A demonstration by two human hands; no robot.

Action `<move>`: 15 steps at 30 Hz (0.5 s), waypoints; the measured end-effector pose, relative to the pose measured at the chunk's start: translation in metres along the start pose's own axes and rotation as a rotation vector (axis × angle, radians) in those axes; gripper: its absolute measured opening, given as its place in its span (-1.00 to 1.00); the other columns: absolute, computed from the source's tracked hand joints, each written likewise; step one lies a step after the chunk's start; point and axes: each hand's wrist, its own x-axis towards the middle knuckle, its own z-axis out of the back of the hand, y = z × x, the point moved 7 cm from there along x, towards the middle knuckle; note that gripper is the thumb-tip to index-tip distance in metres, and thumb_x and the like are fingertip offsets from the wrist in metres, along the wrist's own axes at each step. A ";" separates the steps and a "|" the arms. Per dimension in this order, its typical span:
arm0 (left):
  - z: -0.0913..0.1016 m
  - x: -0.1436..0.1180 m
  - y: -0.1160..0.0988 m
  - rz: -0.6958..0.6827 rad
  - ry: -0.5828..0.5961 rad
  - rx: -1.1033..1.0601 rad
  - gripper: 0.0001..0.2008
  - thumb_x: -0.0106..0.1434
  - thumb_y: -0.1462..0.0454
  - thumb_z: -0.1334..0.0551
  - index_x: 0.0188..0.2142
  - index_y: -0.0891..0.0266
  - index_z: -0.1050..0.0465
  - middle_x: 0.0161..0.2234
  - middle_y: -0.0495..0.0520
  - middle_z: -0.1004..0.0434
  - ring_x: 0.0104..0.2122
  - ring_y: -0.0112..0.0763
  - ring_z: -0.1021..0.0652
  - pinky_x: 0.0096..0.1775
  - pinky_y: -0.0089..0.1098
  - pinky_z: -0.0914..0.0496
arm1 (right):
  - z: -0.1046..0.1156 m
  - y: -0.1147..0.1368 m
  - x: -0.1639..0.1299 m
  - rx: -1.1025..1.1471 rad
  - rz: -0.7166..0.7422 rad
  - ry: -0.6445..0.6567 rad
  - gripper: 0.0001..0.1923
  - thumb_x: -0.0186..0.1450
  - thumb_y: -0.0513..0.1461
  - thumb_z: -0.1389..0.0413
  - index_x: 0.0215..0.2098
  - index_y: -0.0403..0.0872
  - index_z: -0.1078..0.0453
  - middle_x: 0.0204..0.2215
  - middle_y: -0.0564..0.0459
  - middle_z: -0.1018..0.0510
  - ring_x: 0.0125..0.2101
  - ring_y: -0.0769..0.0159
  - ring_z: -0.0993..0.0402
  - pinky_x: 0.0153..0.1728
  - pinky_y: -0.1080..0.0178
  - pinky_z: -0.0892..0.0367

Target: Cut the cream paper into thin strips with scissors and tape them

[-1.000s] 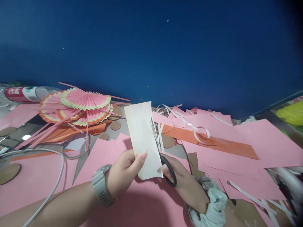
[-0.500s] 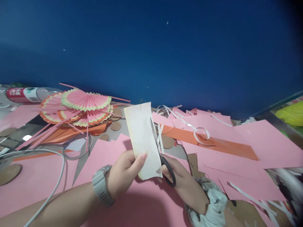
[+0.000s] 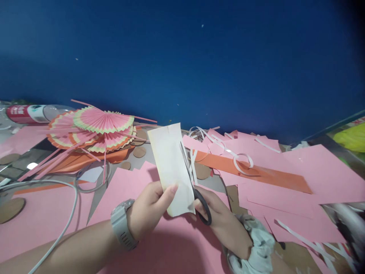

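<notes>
A: Item one, cream paper strip point(image 3: 171, 167). Location?

B: Held upright above the pink sheet point(image 3: 42, 217), pinched low between thumb and fingers of the left hand point(image 3: 149, 209). Against the frames of a second ago its top edge has tipped a little to the left; otherwise unchanged.

A: Item two, scissors point(image 3: 196, 194).

B: Black-handled, in the right hand point(image 3: 219, 217), fingers closed through the loops. Blades run up the strip's right edge, nearly shut as far as shows; the cut seems barely further along.

A: Surroundings, edges, room?

B: Pleated paper fans point(image 3: 97, 129) well to the left, orange strip point(image 3: 251, 171) and white paper curls point(image 3: 228, 148) to the right, grey cable point(image 3: 68, 213) near the left forearm. Air above the strip is free up to the blue wall point(image 3: 199, 61).
</notes>
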 end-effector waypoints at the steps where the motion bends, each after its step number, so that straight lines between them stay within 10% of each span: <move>1: 0.000 0.000 0.000 -0.002 -0.001 0.004 -0.50 0.32 0.02 0.04 -0.40 0.39 -0.46 -0.53 0.13 -0.47 -0.55 -0.43 -0.43 -0.49 -0.46 -0.27 | 0.000 0.000 0.000 -0.004 0.001 0.003 -0.65 0.29 0.04 0.03 -0.43 -0.06 -0.22 -0.60 0.18 -0.21 -0.57 0.36 -0.14 -0.54 0.31 -0.14; 10: 0.002 -0.002 -0.008 -0.069 -0.021 -0.126 -0.63 0.27 0.07 -0.08 -0.27 0.38 -0.43 -0.46 0.14 -0.50 -0.50 -0.37 -0.48 -0.45 -0.43 -0.35 | -0.002 -0.003 0.001 -0.002 -0.055 0.006 -0.66 0.28 0.03 0.00 -0.44 -0.06 -0.21 -0.62 0.18 -0.23 -0.59 0.38 -0.15 -0.55 0.32 -0.16; 15: 0.016 -0.003 -0.008 -0.097 -0.221 -0.220 -0.64 0.29 0.08 -0.06 -0.13 0.33 -0.37 -0.29 0.16 -0.55 -0.35 -0.25 -0.54 -0.33 -0.35 -0.43 | -0.001 -0.009 0.000 -0.066 -0.085 0.031 -0.66 0.29 -0.01 -0.02 -0.48 -0.08 -0.20 -0.60 0.19 -0.24 -0.57 0.42 -0.15 -0.52 0.36 -0.12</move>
